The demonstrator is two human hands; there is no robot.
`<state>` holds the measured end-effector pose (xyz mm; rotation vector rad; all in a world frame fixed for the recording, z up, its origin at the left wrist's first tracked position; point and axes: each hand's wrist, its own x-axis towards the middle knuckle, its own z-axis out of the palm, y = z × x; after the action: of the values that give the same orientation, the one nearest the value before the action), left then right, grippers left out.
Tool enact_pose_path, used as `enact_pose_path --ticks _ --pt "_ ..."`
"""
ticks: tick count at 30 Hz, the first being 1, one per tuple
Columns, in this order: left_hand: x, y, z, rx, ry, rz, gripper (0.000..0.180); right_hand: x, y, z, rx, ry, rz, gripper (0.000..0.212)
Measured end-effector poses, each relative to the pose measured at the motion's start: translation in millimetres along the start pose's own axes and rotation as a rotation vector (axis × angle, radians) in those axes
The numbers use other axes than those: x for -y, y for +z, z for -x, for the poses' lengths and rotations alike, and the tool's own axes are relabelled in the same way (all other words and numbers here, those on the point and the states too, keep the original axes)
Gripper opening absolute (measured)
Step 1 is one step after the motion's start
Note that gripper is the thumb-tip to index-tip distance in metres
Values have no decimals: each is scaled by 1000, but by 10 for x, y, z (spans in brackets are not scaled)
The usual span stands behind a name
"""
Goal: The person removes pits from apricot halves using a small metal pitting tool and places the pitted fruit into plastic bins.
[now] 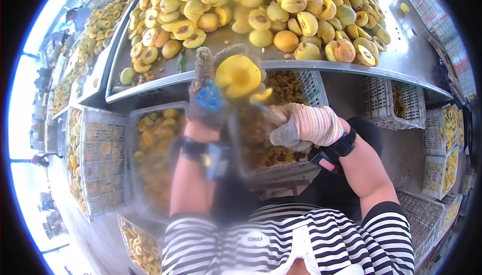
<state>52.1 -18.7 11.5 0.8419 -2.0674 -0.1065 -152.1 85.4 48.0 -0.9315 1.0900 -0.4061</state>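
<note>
My left hand [206,81], in a soiled grey work glove with a blue patch, is closed round a yellow peach half [238,77] just off the table's front edge. The cut face is turned up toward me. Lower and to the right, my right hand [309,126], in a striped glove with grey fingers, grips a pitting knife [271,114] by its handle. Its tip is near the peach's lower right edge, where a curved yellow sliver [262,94] shows; whether the blade touches the fruit I cannot tell.
A heap of halved peaches [261,21] covers much of the metal table [221,41]. Below my hands stand a crate of dark pit pieces [281,159] and a crate of peach halves [158,149]. More crates [103,149] are stacked at the left; another crate [394,104] is at right.
</note>
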Motion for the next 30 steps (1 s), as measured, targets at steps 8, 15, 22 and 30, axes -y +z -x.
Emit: enact_pose_path --ticks 8,15,22,30 --pt "140 -1018 301 -155 -952 1293 47 -354 -234 8 -305 -650 925 30" --pt "694 -792 -168 -35 -815 556 52 -289 -91 -33 -456 -529 820 32" --pt "1477 431 -735 461 -462 -466 62 -191 -125 -97 -471 -535 655 31" --pt "1505 264 -648 400 -195 -142 42 -97 -166 -238 -531 -460 355 24"
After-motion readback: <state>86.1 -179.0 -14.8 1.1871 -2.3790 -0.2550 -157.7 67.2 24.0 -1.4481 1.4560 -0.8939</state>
